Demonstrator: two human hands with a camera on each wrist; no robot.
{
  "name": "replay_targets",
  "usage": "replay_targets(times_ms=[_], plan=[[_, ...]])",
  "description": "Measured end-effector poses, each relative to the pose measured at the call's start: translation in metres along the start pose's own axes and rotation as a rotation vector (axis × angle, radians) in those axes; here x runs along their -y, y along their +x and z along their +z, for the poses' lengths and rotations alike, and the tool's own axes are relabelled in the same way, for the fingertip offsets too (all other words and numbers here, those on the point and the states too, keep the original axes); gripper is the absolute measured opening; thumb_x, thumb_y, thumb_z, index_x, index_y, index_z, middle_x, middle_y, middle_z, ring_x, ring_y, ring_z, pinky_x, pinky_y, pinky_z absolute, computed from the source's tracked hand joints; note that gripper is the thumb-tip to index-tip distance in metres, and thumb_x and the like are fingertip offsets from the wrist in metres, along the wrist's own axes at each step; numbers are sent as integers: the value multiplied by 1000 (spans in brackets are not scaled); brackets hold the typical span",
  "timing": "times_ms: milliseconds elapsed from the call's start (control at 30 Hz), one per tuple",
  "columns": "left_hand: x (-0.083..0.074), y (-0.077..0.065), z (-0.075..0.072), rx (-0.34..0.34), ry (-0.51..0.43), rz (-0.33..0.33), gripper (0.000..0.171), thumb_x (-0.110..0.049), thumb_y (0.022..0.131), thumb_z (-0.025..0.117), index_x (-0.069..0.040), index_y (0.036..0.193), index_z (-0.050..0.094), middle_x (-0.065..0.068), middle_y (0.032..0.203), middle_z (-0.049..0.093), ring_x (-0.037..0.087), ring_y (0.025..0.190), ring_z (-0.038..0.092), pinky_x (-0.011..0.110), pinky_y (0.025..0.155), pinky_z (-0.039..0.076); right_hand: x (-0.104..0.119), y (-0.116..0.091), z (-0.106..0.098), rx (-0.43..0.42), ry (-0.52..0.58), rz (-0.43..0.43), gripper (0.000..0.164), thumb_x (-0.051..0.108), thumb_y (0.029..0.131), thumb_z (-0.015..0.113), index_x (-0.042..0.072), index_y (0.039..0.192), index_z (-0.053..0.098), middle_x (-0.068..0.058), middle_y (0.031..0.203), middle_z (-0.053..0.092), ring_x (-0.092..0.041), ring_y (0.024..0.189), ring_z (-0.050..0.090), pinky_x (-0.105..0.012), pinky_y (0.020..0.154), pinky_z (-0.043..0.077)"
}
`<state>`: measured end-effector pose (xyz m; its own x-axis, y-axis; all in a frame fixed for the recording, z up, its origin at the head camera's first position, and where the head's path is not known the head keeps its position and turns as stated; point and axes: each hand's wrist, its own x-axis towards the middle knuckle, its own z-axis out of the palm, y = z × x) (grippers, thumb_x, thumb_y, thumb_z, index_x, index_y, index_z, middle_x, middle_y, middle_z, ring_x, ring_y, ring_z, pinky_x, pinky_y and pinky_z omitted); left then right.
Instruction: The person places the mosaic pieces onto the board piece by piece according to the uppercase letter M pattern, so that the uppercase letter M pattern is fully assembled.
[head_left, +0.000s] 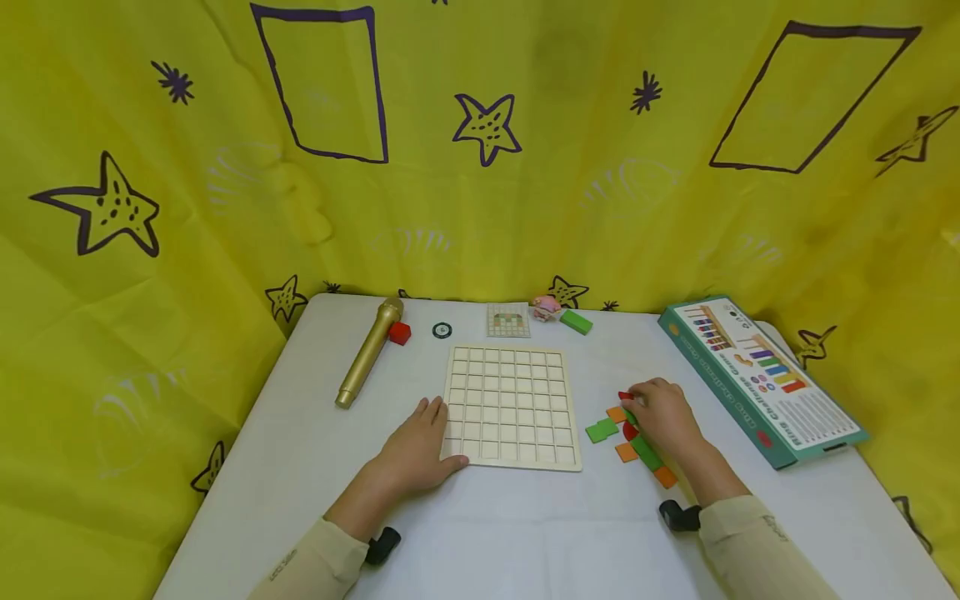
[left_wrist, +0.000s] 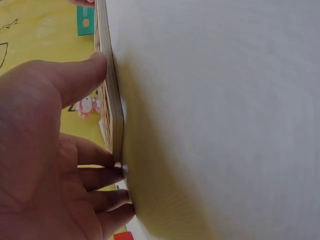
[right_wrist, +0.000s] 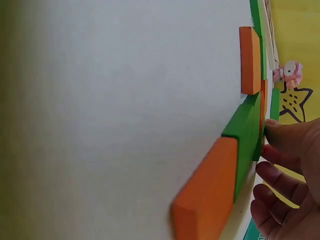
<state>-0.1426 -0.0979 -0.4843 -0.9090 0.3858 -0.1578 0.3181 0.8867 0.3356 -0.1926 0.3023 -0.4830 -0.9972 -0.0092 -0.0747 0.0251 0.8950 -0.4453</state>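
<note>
A square wooden grid board (head_left: 512, 407) lies on the white table. My left hand (head_left: 417, 448) rests at its lower left corner. In the left wrist view, the thumb and loosely straight fingers of that hand (left_wrist: 55, 130) touch the board's edge (left_wrist: 117, 115). At the right, my right hand (head_left: 664, 414) is over a cluster of small tiles and pinches a red tile (head_left: 626, 396) at its fingertips. Below it lie a green tile (head_left: 647, 453), an orange tile (head_left: 665, 477) and a red curved tile (head_left: 630, 431). The right wrist view partly hides the pinched tile behind the fingers.
A gold microphone (head_left: 370, 354), a red cube (head_left: 401, 333) and a round chip (head_left: 442, 331) lie at the back left. Behind the board are a pattern card (head_left: 508, 320), a pink figurine (head_left: 546, 307) and a green block (head_left: 576, 322). A game box (head_left: 761, 379) occupies the right side.
</note>
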Motion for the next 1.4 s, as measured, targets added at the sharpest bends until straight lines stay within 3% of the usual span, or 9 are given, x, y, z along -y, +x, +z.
replay_targets(times_ms=[167,367,700,933,1100,1400], plan=[[-2,2,-1,-2,-7,4,92,-51,93,66,14,149,32,29,158,29,46,148,22,49,119,26,0,5,-4,36,46,38,32,17,98,67,-7,119,66,-25,116,59,-40,104,51,-54,93,49],[-3,2,-1,2,-11,-6,93,-51,93,66,14,150,31,29,158,27,46,148,21,49,119,26,3,11,-9,68,102,72,22,14,97,69,-4,109,64,-17,100,63,-31,89,54,-39,78,51],[-7,2,-2,3,-16,-18,94,-50,92,68,15,149,31,30,158,27,46,148,21,50,118,27,5,11,-11,79,84,33,17,8,93,72,-1,101,60,-12,90,63,-28,83,54,-37,76,52],[-6,1,-1,3,-7,-27,95,-51,91,69,15,149,32,29,158,29,46,147,22,49,118,27,8,18,-17,99,60,-57,25,8,95,66,0,119,67,-16,99,64,-29,85,55,-39,75,53],[-4,0,1,-1,-6,-28,95,-51,91,69,15,149,32,29,158,29,46,147,22,48,118,27,18,23,-20,82,58,-108,23,10,97,64,0,117,68,-13,97,67,-26,81,56,-36,72,51],[-4,1,4,-7,-13,-11,94,-51,91,69,15,149,33,29,157,30,46,147,23,48,119,27,45,34,-19,112,95,-98,15,11,95,65,1,106,69,-9,94,69,-25,83,58,-36,75,54]])
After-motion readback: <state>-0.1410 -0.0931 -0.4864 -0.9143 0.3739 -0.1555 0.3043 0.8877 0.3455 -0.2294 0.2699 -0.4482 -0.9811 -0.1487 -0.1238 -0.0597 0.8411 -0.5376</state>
